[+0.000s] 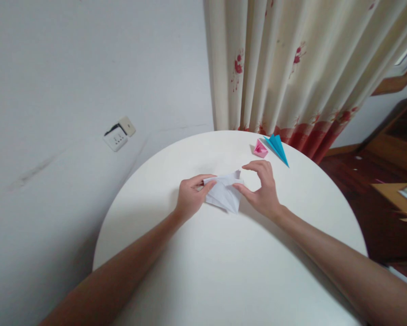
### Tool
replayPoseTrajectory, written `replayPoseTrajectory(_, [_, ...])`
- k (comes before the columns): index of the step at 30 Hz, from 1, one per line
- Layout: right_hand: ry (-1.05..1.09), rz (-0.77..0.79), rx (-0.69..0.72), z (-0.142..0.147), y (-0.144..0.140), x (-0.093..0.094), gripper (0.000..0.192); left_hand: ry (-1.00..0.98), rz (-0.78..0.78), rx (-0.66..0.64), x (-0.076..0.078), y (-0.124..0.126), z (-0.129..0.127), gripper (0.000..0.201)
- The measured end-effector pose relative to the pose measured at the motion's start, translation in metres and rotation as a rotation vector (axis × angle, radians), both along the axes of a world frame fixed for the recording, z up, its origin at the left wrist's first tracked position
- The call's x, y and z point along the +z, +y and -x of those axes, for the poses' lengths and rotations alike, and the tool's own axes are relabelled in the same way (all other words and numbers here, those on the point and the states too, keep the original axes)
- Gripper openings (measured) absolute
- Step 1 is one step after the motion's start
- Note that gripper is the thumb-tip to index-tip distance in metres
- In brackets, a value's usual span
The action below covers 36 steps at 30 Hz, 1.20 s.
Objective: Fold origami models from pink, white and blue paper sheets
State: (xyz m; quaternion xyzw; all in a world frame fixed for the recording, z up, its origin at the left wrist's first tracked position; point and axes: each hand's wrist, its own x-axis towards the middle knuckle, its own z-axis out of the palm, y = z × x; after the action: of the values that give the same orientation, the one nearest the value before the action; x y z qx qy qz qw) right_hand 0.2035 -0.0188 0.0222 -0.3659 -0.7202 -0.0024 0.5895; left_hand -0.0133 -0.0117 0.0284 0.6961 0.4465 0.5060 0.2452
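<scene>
The left hand (pixel 192 192) pinches the folded white paper (pixel 224 197) at its 10 o'clock edge; the right hand (pixel 265 192) has its thumb against 2 o'clock, fingers apart. It's toward the round white table's (pixel 230 271) 12 o'clock. Likely light, easily creased; pinch layered edges.

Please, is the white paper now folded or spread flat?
Folded: the paper shows creases and an upturned edge along its top, between the left hand and right hand.

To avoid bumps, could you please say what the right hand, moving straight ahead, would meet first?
The right hand would likely meet the folded white paper first; the thumb seems against it.
</scene>
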Motion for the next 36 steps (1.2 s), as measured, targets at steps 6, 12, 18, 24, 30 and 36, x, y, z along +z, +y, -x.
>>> replayPoseTrajectory(6, [0.016, 0.043, -0.010, 0.001, -0.001, 0.001, 0.028, -0.037, 0.025, 0.001, -0.001, 0.001, 0.000, 0.017])
replayPoseTrajectory(12, [-0.049, 0.067, 0.011, 0.001, -0.001, -0.001, 0.015, -0.050, 0.023, 0.008, -0.004, 0.002, 0.000, 0.019])
replayPoseTrajectory(18, [-0.116, 0.073, 0.026, 0.001, 0.001, -0.004, 0.013, -0.029, 0.005, 0.005, -0.004, 0.002, 0.001, 0.020])
replayPoseTrajectory(24, [-0.062, 0.031, 0.006, -0.003, 0.002, -0.001, 0.012, -0.032, -0.037, 0.024, -0.008, 0.005, 0.003, 0.027])
replayPoseTrajectory(30, [-0.062, 0.014, -0.004, -0.004, 0.004, -0.002, 0.012, -0.033, -0.059, 0.019, -0.010, 0.007, 0.004, 0.030])
replayPoseTrajectory(36, [-0.079, 0.010, 0.001, -0.004, 0.005, -0.003, 0.010, 0.011, -0.040, 0.014, -0.009, 0.005, 0.004, 0.023])
